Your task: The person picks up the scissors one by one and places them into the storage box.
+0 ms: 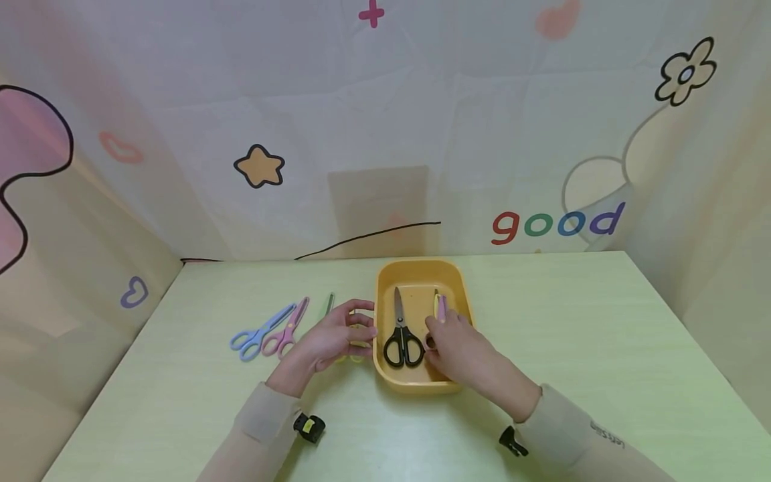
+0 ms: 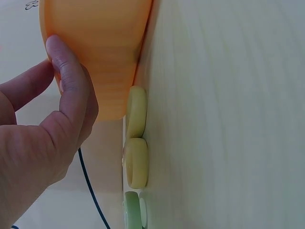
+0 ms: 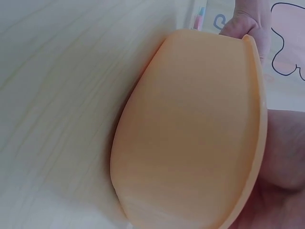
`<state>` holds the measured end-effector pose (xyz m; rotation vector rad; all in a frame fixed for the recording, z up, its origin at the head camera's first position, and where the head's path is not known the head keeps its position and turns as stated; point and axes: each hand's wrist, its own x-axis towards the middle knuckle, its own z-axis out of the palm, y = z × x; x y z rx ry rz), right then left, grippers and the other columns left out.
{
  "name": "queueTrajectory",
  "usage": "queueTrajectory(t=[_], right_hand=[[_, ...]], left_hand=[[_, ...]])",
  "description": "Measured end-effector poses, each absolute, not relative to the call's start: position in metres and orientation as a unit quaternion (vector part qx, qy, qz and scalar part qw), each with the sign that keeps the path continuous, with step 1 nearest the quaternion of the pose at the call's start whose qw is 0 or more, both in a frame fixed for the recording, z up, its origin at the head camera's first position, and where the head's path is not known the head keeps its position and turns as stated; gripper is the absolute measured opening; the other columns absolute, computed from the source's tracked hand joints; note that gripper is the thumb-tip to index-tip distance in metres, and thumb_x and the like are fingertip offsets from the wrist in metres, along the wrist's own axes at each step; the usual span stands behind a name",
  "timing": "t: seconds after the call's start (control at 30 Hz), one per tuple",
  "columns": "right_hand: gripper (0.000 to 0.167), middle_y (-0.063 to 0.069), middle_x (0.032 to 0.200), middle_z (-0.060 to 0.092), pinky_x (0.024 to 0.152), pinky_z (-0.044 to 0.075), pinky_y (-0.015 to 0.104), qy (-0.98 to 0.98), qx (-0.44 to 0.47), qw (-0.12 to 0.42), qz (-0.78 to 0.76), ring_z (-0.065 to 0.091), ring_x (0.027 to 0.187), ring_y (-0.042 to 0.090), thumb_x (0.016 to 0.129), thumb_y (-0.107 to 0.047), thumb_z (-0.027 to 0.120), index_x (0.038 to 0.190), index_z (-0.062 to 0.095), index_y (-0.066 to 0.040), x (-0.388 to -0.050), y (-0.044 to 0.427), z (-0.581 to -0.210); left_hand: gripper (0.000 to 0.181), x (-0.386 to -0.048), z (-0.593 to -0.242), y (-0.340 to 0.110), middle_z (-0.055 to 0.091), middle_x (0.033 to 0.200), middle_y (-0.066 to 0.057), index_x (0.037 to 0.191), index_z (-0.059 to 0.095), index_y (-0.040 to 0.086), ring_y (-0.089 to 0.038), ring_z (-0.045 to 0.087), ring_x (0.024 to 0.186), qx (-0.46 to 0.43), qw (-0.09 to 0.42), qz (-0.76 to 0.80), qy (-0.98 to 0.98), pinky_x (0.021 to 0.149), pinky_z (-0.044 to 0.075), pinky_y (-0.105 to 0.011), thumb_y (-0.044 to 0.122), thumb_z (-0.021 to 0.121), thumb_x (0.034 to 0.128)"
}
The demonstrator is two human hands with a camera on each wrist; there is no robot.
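A yellow tray holds black-handled scissors on its left side, blades pointing away. My right hand reaches into the right side, fingers curled round scissors with a purple part and a yellow part beside it; their handle is mostly hidden. In the left wrist view my left hand rests its fingertips at the rim of the orange-looking tray, fingers loosely bent. Left of it lie blue scissors, pink scissors, and green and yellow ones partly behind the left hand.
A pale table carries everything, with a printed curtain behind it and at both sides. The right wrist view shows the tray's outer wall near the right hand. Black wrist straps hang at both sleeves.
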<state>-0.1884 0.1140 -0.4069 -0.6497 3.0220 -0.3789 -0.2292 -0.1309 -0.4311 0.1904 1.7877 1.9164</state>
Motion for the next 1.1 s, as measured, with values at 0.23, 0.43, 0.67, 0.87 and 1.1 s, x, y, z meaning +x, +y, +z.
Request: queueTrajectory(t=[0.23, 0.43, 0.67, 0.87, 1.1], right_hand=[[0.026, 0.030, 0.111, 0.061, 0.072, 0.056, 0.050, 0.970, -0.212, 0.017, -0.120, 0.060, 0.088, 0.041, 0.088, -0.015, 0.082, 0.100, 0.061, -0.003, -0.189, 0.116, -0.406], [0.029, 0.022, 0.103, 0.056, 0.068, 0.053, 0.041, 0.965, -0.218, 0.010, -0.144, 0.055, 0.080, 0.030, 0.087, -0.013, 0.082, 0.103, 0.061, 0.000, -0.189, 0.118, -0.404], [0.026, 0.010, 0.094, 0.052, 0.068, 0.052, 0.034, 0.956, -0.226, -0.060, -0.179, 0.051, 0.082, 0.024, 0.091, -0.015, 0.079, 0.107, 0.064, 0.000, -0.195, 0.129, -0.401], [0.023, 0.015, 0.102, 0.057, 0.065, 0.055, 0.039, 0.949, -0.197, -0.127, -0.212, 0.054, 0.090, 0.030, 0.093, -0.017, 0.074, 0.108, 0.065, -0.002, -0.203, 0.143, -0.399], [0.048, 0.027, 0.118, 0.054, 0.079, 0.056, 0.050, 0.948, -0.129, -0.105, -0.271, 0.058, 0.099, 0.037, 0.101, -0.025, 0.062, 0.135, 0.052, 0.008, -0.212, 0.162, -0.405]], left_hand=[[0.056, -0.229, -0.431, -0.131, 0.055, 0.108, -0.013, 0.148, 0.034, -0.006, -0.020, 0.062, 0.086, 0.065, 0.253, 0.702, 0.662, 0.075, 0.061, -0.034, -0.008, 0.060, 0.0990], [0.056, -0.230, -0.432, -0.131, 0.055, 0.108, -0.013, 0.148, 0.034, -0.005, -0.020, 0.062, 0.085, 0.066, 0.254, 0.701, 0.663, 0.074, 0.061, -0.033, -0.008, 0.060, 0.0990], [0.055, -0.230, -0.431, -0.131, 0.055, 0.107, -0.012, 0.148, 0.035, -0.004, -0.020, 0.062, 0.085, 0.063, 0.254, 0.700, 0.664, 0.075, 0.061, -0.034, -0.008, 0.059, 0.0991], [0.054, -0.231, -0.430, -0.130, 0.054, 0.107, -0.012, 0.148, 0.036, -0.003, -0.019, 0.061, 0.085, 0.064, 0.249, 0.701, 0.665, 0.075, 0.061, -0.033, -0.008, 0.059, 0.0995], [0.056, -0.230, -0.430, -0.131, 0.054, 0.108, -0.012, 0.149, 0.034, -0.004, -0.020, 0.061, 0.085, 0.064, 0.256, 0.698, 0.665, 0.074, 0.061, -0.033, -0.008, 0.059, 0.0994]])
